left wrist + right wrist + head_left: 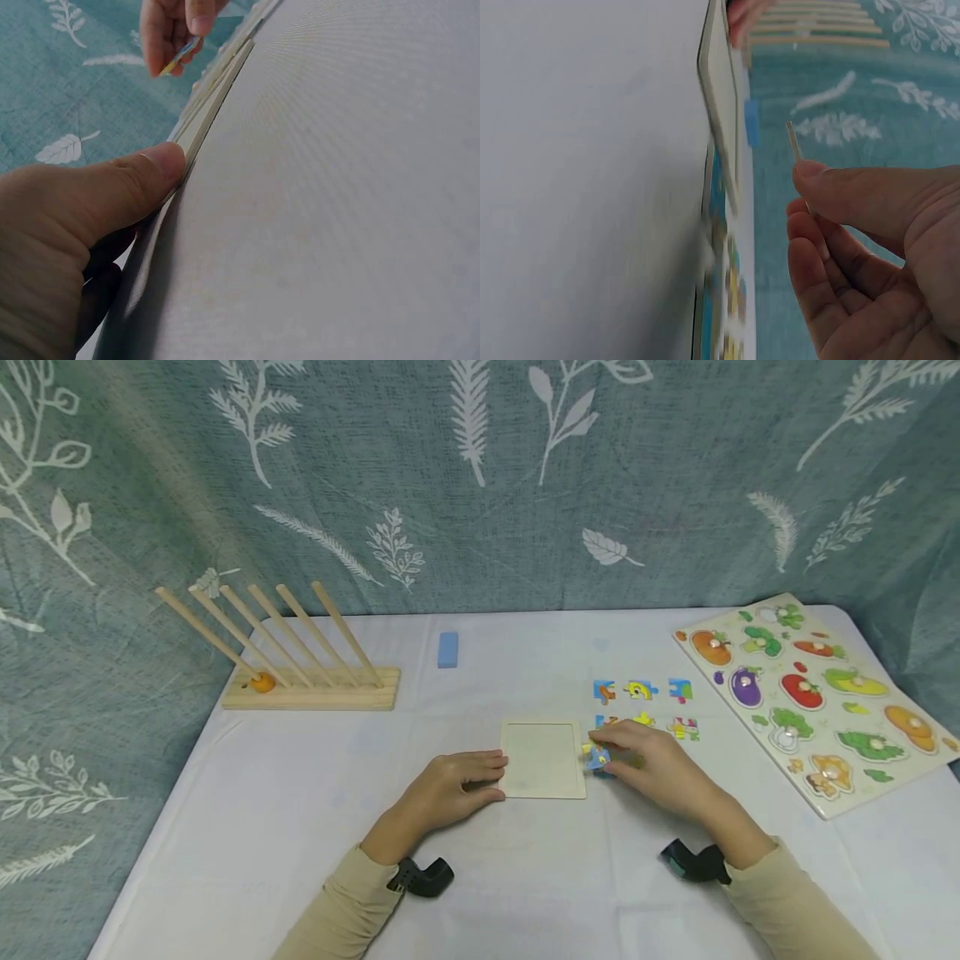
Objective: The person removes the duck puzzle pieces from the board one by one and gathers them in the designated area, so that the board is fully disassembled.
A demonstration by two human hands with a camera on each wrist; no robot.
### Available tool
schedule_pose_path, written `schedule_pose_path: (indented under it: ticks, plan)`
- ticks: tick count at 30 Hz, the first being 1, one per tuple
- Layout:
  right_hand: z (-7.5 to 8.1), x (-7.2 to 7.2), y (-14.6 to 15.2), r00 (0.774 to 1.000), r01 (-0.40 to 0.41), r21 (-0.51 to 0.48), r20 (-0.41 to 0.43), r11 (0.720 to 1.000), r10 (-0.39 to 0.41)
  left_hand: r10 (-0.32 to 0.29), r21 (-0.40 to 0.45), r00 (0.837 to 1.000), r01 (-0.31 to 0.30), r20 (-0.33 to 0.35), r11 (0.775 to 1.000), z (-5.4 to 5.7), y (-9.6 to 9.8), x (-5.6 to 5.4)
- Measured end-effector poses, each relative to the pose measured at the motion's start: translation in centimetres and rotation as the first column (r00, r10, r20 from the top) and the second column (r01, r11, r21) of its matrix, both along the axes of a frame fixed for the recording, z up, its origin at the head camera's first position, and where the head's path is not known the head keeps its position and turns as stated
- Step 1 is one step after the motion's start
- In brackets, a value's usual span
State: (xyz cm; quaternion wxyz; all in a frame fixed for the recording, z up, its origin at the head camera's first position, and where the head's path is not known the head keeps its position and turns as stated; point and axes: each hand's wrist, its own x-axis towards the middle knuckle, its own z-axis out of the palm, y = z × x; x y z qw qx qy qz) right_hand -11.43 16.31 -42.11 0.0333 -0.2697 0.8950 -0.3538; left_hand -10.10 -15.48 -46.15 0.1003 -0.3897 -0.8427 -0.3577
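Observation:
A pale wooden puzzle tray (542, 762) with a shallow, bare recess lies at the middle of the table. My left hand (456, 787) rests at its left side, straight fingers on the rim and thumb by the near corner. In the left wrist view, the thumb (161, 161) presses against the tray's edge. Between thumb and fingers, my right hand (656, 770) pinches a blue and yellow jigsaw piece (597, 757), beside the tray's right rim. The right wrist view shows this piece (793, 141) edge-on, raised off the table.
Several loose jigsaw pieces (640, 690) lie in rows behind my right hand, which partly covers the near ones. A vegetable peg board (810, 693) is at the right. Back left stands a wooden peg rack (315, 697) with an orange bead (262, 682); a blue block (447, 650) lies nearby.

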Motion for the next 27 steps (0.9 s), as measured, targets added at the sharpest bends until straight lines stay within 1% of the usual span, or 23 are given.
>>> schedule_pose_path:
  ticks: [4, 8, 12, 18, 20, 22, 27]
  plan:
    - [-0.1, 0.1, 2.1, 0.998, 0.064, 0.026, -0.011, 0.998, -0.064, -0.004, -0.001, 1.000, 0.004, -0.008, 1.000, 0.0, 0.0, 0.0]
    - [-0.2, 0.3, 4.5, 0.990, 0.138, 0.052, -0.025, 0.989, -0.136, -0.003, -0.005, 1.000, 0.003, -0.001, 1.000, 0.1, 0.0, 0.0]
    - [-0.2, 0.7, 6.7, 0.979, 0.205, 0.071, -0.032, 0.976, -0.203, -0.003, -0.004, 1.000, 0.003, 0.008, 1.000, 0.2, 0.0, 0.0]
    - [-0.1, 1.4, 9.3, 0.954, 0.298, 0.106, -0.008, 0.949, -0.299, -0.004, 0.001, 0.999, 0.004, -0.033, 1.000, 0.3, 0.0, 0.0]
    - [-0.1, 1.5, 9.8, 0.951, 0.308, 0.105, 0.000, 0.946, -0.310, -0.004, -0.001, 0.999, 0.004, -0.041, 1.000, 0.3, 0.0, 0.0]
    - [-0.2, 1.6, 10.0, 0.952, 0.303, 0.100, 0.006, 0.948, -0.305, -0.004, -0.003, 0.999, 0.004, -0.041, 1.000, 0.3, 0.0, 0.0]
    - [-0.8, 1.6, 9.9, 0.966, 0.258, 0.072, 0.009, 0.963, -0.260, -0.002, -0.005, 1.000, 0.002, -0.023, 1.000, 0.4, 0.0, 0.1]
